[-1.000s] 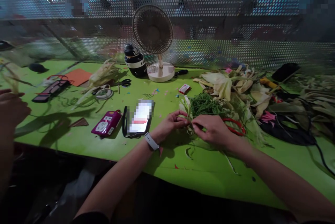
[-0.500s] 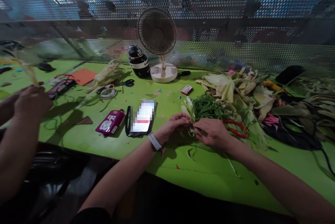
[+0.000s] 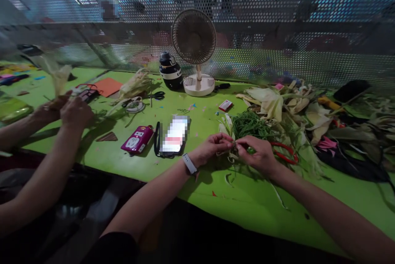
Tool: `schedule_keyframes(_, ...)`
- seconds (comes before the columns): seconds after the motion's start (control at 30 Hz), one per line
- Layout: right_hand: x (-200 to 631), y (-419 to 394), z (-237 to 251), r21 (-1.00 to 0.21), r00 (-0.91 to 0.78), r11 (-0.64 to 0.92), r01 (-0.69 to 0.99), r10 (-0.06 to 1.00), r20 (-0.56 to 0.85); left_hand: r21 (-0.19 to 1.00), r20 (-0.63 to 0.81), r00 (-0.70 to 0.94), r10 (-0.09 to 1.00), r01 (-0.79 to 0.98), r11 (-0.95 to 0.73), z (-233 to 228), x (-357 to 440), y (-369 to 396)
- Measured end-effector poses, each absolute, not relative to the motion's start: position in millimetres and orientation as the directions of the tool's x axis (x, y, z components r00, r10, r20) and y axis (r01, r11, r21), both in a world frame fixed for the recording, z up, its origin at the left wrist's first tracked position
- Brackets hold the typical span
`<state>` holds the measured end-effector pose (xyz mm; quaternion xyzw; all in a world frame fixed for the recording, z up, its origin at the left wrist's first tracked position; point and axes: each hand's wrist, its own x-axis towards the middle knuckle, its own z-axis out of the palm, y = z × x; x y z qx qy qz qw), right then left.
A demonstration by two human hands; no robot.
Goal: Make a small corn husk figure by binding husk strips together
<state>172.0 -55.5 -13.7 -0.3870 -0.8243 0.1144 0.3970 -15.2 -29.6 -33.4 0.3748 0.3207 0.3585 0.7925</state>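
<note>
My left hand (image 3: 213, 148) and my right hand (image 3: 258, 155) meet over the green table (image 3: 247, 198), both pinching a small pale corn-husk piece (image 3: 232, 153) between fingertips. A white watch sits on my left wrist. Just behind the hands lies a bundle of thin green strands (image 3: 248, 124), with pale husk leaves (image 3: 224, 123) at its left end. Red-handled scissors (image 3: 285, 153) lie right of my right hand, partly hidden by it.
A phone (image 3: 173, 137) and a pink power strip (image 3: 137, 140) lie left of my hands. A small fan (image 3: 195, 45), a dark bottle (image 3: 170, 71) and a heap of husks (image 3: 286, 103) stand behind. Another person's hands (image 3: 66, 109) work husk at the left.
The view has shifted so the table contents sit further right. The other person's hands have come further in from the left, holding up husk. My hands stay together on the husk piece.
</note>
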Motion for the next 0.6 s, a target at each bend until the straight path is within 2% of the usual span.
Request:
schedule_keyframes(0.27, 166.5, -51.0, -16.7, -0.654, -0.313, 0.518, 0.551, 0.855, 0.414, 0.91, -0.13, 0.538, 0.833, -0.268, 0.316, -32.9, -11.4, -29.7)
schedule_keyframes(0.47, 166.5, -50.0, -17.1, -0.685, -0.296, 0.488, 0.54, 0.873, 0.388, 0.902, -0.167, 0.532, 0.83, -0.258, 0.346, -32.1, -8.8, -30.7)
schedule_keyframes(0.6, 165.4, -49.8, -16.3, -0.696, -0.29, 0.476, 0.537, 0.879, 0.378, 0.866, -0.174, 0.55, 0.817, -0.31, 0.393, -33.4, -9.0, -29.5)
